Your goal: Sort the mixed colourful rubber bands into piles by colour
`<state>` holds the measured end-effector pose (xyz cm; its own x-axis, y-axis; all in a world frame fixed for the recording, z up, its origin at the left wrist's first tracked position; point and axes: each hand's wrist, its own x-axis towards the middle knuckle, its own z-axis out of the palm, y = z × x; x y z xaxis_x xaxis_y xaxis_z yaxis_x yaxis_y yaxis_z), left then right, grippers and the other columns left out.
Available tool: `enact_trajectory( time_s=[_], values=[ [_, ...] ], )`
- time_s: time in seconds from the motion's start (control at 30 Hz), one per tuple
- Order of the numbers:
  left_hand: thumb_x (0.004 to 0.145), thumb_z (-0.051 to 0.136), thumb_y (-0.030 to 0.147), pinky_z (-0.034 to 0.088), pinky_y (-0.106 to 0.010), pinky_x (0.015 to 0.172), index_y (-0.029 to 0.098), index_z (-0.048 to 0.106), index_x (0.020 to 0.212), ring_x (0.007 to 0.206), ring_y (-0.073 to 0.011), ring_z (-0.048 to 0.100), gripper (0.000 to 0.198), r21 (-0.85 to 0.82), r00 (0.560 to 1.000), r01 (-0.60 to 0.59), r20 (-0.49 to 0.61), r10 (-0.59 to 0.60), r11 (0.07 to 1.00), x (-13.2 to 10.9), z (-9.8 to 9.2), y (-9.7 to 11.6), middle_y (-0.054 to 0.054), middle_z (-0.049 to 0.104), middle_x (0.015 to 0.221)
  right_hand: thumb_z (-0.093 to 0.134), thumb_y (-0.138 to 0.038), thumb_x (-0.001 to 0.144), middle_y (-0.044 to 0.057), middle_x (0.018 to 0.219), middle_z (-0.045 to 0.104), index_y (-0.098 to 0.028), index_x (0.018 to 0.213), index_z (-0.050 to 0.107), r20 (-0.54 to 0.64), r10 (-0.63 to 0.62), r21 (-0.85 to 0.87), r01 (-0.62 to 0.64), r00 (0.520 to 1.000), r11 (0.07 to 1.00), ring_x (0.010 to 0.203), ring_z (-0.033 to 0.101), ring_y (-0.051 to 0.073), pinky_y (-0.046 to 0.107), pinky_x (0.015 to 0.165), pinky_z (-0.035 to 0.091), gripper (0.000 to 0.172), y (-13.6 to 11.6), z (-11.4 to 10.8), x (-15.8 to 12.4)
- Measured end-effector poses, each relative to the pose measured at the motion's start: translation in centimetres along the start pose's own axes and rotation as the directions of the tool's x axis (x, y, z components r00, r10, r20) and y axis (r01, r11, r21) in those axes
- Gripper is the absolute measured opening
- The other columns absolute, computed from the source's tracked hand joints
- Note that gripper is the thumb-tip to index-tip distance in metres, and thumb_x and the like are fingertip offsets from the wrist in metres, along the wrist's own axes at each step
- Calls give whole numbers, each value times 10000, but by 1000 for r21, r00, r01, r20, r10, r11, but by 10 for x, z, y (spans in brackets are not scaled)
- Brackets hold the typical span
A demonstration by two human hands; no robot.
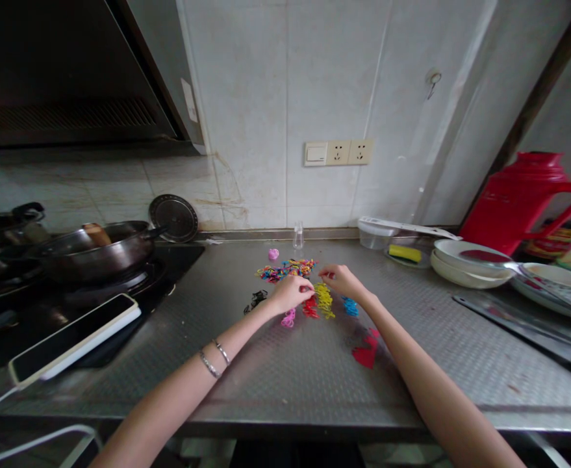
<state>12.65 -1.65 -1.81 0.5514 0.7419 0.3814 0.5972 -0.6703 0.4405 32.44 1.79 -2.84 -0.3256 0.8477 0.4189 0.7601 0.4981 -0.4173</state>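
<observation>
My left hand (289, 294) is pinched just above the red rubber bands (310, 308); whatever its fingertips hold is too small to make out. My right hand (342, 281) is also closed in a pinch, near the top of the yellow rubber bands (323, 299). Behind both hands lies a mixed, multicoloured heap of small rubber bands (288, 269). Separate little piles surround the hands: black bands (255, 300) to the left, pink bands (288, 318) below the left hand, and blue bands (350, 306) beside the right wrist.
The metal counter (285, 383) carries a red scrap (366, 350), a pink item (273, 254) and a small clear bottle (298, 235). Leftward are a phone (73, 338) and a pan (100, 250) on the stove. Bowls (470, 268), a knife (514, 328) and a red thermos (519, 201) stand right.
</observation>
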Motion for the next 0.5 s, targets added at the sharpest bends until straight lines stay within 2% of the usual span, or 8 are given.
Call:
enact_trajectory(
  time_s=[0.1, 0.23, 0.37, 0.5],
  values=[
    [745, 533, 264, 368, -211, 593, 184, 688, 821, 627, -119, 551, 190, 68, 999, -23, 34, 21, 997, -4, 9, 16, -23, 658, 725, 481, -192, 709, 55, 794, 684, -163, 841, 689, 0, 6, -6, -6, 1000, 1000, 702, 598, 148, 217, 665, 439, 248, -1, -1, 0],
    [732, 565, 316, 355, -220, 584, 206, 686, 861, 632, -129, 554, 208, 112, 996, 1, 89, -11, 994, -6, 15, 20, -26, 661, 734, 476, -192, 712, 53, 808, 685, -164, 840, 688, -3, 8, -7, -8, 1000, 1000, 722, 601, 148, 213, 674, 437, 249, -2, -3, 0],
    [712, 591, 343, 342, -225, 568, 210, 689, 866, 620, -135, 548, 226, 86, 997, 16, 80, -23, 996, -4, 13, 14, -29, 657, 717, 478, -195, 709, 53, 789, 685, -165, 827, 691, 2, 25, 1, -25, 1000, 1000, 704, 597, 148, 216, 666, 442, 245, -1, -6, 0],
    [728, 563, 359, 339, -224, 557, 183, 689, 840, 592, -127, 533, 244, 15, 998, 60, -12, -60, 998, 2, -4, -5, -25, 648, 689, 489, -199, 703, 54, 796, 685, -170, 832, 694, -7, 61, 1, -61, 998, 998, 695, 595, 149, 223, 669, 448, 243, 3, -6, 0]
  ],
)
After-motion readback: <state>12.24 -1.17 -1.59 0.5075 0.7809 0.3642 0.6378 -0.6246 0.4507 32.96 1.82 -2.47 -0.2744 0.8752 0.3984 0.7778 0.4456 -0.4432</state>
